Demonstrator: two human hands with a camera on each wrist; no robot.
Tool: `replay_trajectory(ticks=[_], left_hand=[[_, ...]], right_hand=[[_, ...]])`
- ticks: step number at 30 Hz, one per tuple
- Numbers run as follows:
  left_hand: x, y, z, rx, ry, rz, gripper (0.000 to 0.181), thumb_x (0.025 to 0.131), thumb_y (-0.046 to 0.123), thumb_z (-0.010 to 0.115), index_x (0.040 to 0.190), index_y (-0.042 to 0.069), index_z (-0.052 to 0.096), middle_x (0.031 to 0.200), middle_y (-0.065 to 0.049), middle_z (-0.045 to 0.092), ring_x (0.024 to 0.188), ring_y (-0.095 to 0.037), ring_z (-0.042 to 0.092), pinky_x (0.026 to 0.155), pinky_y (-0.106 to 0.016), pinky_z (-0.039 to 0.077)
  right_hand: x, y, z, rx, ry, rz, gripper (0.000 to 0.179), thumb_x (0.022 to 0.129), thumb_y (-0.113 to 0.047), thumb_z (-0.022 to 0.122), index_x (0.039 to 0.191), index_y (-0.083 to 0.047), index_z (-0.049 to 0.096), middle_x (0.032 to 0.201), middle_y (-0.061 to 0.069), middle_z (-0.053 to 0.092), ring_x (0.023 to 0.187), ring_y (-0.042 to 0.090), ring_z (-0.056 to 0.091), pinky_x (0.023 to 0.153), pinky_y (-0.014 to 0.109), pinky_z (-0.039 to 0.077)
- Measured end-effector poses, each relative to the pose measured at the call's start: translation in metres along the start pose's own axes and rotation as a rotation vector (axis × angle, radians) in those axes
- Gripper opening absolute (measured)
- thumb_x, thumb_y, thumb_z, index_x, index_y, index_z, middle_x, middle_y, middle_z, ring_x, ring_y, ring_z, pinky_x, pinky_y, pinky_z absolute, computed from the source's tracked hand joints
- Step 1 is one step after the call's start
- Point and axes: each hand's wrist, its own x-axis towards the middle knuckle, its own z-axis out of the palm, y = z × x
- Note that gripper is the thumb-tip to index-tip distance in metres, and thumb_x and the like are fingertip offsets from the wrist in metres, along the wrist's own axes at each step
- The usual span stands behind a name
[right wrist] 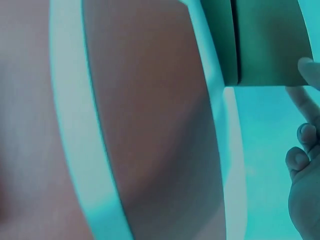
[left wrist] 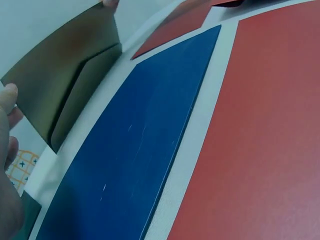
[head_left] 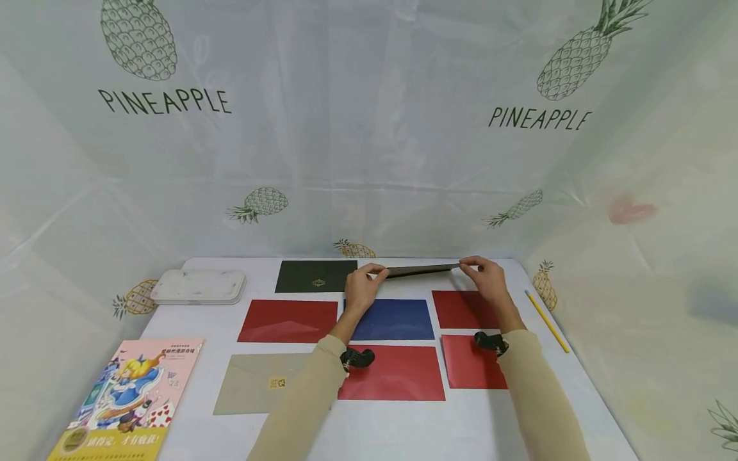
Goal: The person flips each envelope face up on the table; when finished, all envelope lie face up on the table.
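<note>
A dark olive envelope (head_left: 421, 271) with a flap is held up near the back of the table, almost edge-on in the head view. My left hand (head_left: 362, 288) pinches its left end between thumb and fingers. At the other end, my right hand (head_left: 486, 280) pinches a corner. The left wrist view shows the envelope's (left wrist: 75, 60) broad face and flap, standing tilted beyond a blue envelope (left wrist: 132, 130). In the right wrist view, the thumb and a finger grip the envelope (right wrist: 272, 42) at its corner, while the other fingers curl below.
A dark green envelope (head_left: 316, 276) lies at the back left. Red envelopes (head_left: 288, 321), (head_left: 394, 374), (head_left: 473, 363), (head_left: 461, 308) and a beige one (head_left: 248, 384) lie in rows. Around them are a white case (head_left: 198, 286), an illustrated book (head_left: 129, 400) and a yellow pencil (head_left: 548, 322).
</note>
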Motion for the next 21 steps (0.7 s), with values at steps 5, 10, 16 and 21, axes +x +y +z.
replay_trajectory(ticks=[5,10,16,21], left_hand=[[0.004,-0.004,-0.004,0.0,0.034,0.006,0.014,0.092,0.038,0.074,0.102,0.03,0.078,0.095,0.009,0.075,0.069,-0.009,0.058,0.057,-0.027,0.042],[0.007,-0.006,-0.01,-0.006,0.054,0.021,0.015,0.09,0.029,0.077,0.103,0.023,0.079,0.095,0.008,0.075,0.062,-0.011,0.054,0.052,-0.028,0.038],[0.01,-0.012,-0.016,0.006,0.064,0.033,0.019,0.092,0.03,0.076,0.108,0.02,0.077,0.099,0.008,0.075,0.058,-0.011,0.048,0.049,-0.027,0.031],[0.011,-0.017,-0.02,0.024,0.08,0.034,0.022,0.093,0.032,0.074,0.109,0.018,0.077,0.096,0.008,0.075,0.056,-0.013,0.047,0.05,-0.028,0.03]], right_hand=[[0.003,-0.008,0.006,0.029,0.055,-0.035,0.029,0.099,-0.029,0.066,0.118,-0.008,0.072,0.119,0.014,0.07,0.122,0.034,0.057,0.104,0.054,0.042],[0.005,-0.011,0.013,0.067,0.098,-0.071,0.028,0.097,-0.024,0.069,0.119,-0.005,0.067,0.113,0.017,0.071,0.116,0.035,0.06,0.104,0.054,0.043],[0.006,-0.016,0.021,0.114,0.123,-0.042,0.026,0.094,-0.025,0.073,0.107,-0.009,0.056,0.106,0.015,0.069,0.111,0.035,0.06,0.103,0.053,0.042],[0.006,-0.022,0.026,0.109,0.113,-0.064,0.019,0.095,-0.026,0.072,0.101,-0.01,0.063,0.104,0.012,0.067,0.11,0.037,0.059,0.101,0.052,0.043]])
